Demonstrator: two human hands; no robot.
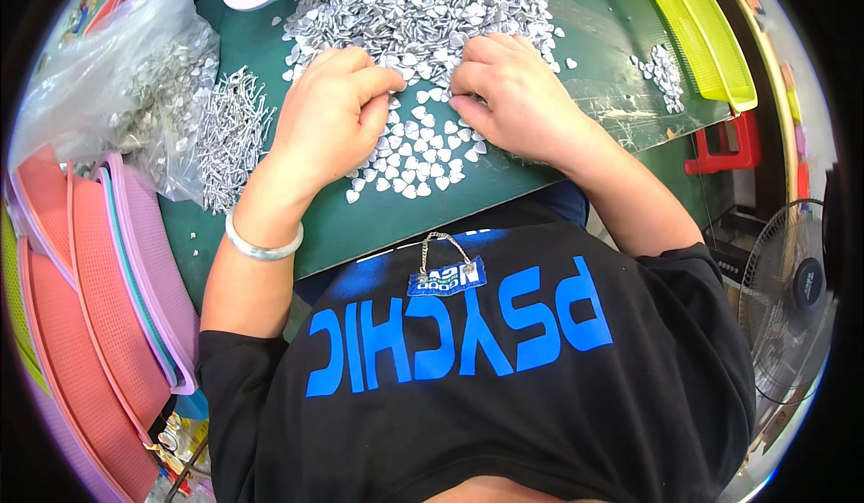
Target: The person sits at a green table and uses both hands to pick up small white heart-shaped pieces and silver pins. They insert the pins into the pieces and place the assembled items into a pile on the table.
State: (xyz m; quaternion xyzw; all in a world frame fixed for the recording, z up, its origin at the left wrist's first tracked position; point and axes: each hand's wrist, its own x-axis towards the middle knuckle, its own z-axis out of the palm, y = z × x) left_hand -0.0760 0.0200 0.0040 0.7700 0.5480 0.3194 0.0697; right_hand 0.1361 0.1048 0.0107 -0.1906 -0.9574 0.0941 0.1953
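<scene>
tons of tiny silver heart-shaped pieces (423,148) lying flat, heaped and scattered across the green mat (378,224)

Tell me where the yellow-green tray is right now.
In the head view the yellow-green tray sits at the far right of the green table, beyond the right hand, beside a small cluster of silver heart pieces.
</scene>
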